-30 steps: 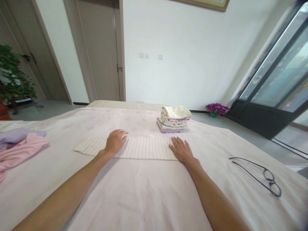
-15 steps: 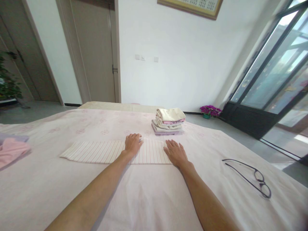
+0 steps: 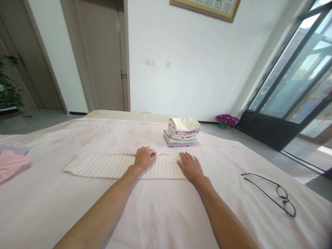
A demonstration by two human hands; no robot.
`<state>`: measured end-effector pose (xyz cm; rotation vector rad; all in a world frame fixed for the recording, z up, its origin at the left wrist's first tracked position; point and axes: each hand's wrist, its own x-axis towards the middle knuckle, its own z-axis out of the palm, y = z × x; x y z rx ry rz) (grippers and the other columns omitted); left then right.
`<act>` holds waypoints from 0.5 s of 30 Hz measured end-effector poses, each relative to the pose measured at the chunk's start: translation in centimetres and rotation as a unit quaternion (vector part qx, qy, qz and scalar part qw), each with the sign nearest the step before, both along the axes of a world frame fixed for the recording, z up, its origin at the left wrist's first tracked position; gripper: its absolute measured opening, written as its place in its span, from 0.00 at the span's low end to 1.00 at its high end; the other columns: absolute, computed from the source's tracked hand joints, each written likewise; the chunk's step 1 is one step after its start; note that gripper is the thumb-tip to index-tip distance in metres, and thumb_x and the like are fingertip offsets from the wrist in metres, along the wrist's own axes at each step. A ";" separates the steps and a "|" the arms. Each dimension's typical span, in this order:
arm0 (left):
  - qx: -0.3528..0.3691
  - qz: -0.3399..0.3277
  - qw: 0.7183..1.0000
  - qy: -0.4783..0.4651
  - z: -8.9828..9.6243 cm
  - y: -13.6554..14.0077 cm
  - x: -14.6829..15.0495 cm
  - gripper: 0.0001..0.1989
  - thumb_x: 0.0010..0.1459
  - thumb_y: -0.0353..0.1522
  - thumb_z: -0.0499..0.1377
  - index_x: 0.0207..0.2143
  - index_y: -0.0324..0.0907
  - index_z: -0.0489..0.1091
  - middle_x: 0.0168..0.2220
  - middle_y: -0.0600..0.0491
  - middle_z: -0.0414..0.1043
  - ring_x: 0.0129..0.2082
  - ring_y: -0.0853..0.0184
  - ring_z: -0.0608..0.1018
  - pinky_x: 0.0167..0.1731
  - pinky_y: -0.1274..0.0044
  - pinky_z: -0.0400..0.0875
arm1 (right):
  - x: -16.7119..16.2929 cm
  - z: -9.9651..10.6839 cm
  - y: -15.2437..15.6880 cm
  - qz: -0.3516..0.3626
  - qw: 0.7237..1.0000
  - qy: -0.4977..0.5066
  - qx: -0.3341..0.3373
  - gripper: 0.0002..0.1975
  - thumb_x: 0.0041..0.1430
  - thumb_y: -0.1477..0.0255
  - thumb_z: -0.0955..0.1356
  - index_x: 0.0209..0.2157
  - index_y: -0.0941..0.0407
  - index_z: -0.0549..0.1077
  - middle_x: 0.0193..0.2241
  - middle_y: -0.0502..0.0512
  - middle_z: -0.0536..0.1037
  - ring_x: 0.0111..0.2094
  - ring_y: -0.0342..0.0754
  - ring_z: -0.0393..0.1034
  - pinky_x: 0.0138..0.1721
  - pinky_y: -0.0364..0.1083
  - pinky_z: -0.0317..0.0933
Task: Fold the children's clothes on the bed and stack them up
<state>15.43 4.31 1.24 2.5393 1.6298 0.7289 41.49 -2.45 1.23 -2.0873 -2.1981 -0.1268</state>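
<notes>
Pinching the far edge of the striped cloth with my left hand, I press my right hand flat and open on its right end. Its long axis runs left to right, mostly left of my grip.

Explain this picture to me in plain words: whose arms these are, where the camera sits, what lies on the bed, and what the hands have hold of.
There is no machine here. A person wears a camera on the head, looking forward and down, so the two bare arms are their own. The left hand rests with curled fingers on a long folded striped cloth, seemingly pinching its far edge. The right hand lies flat and open on the cloth's right end. All this lies on a pink bedsheet. Beyond the hands sits a stack of folded clothes; at the right lie eyeglasses; at the far left, loose pink clothes.
</notes>
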 end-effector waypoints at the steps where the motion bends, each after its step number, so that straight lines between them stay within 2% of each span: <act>1: -0.004 -0.002 1.000 0.000 -0.1 0.2 -0.1 0.11 0.58 0.38 0.57 0.37 0.49 0.79 0.40 0.52 0.78 0.44 0.60 0.74 0.44 0.70 0.61 | 0.0 0.0 0.0 0.000 1.000 0.001 0.001 0.30 0.69 0.57 0.51 0.66 0.55 0.56 0.66 0.56 0.57 0.67 0.54 0.45 0.65 0.59 0.38; 7: -0.015 0.003 1.000 0.010 -0.1 1.0 -0.3 0.15 0.62 0.41 0.54 0.45 0.54 0.78 0.42 0.52 0.78 0.45 0.61 0.74 0.48 0.70 0.61 | 0.0 0.0 0.1 0.002 1.000 0.002 0.003 0.30 0.69 0.57 0.51 0.66 0.55 0.56 0.66 0.56 0.58 0.67 0.54 0.45 0.64 0.59 0.39; 11: -0.004 0.026 0.999 0.021 -0.2 1.4 -0.1 0.15 0.63 0.39 0.52 0.44 0.55 0.79 0.40 0.50 0.78 0.43 0.60 0.75 0.49 0.66 0.58 | 0.0 -0.1 0.1 0.001 1.000 0.002 0.002 0.30 0.69 0.57 0.51 0.66 0.55 0.56 0.66 0.56 0.57 0.67 0.54 0.45 0.65 0.59 0.38; 15: 0.016 0.057 0.998 0.031 -0.6 2.1 0.2 0.14 0.63 0.37 0.53 0.43 0.50 0.78 0.39 0.46 0.77 0.44 0.56 0.74 0.51 0.61 0.56 | 0.0 -0.2 0.1 0.001 1.000 -0.007 -0.006 0.32 0.69 0.55 0.51 0.67 0.56 0.53 0.67 0.57 0.55 0.68 0.54 0.43 0.65 0.60 0.34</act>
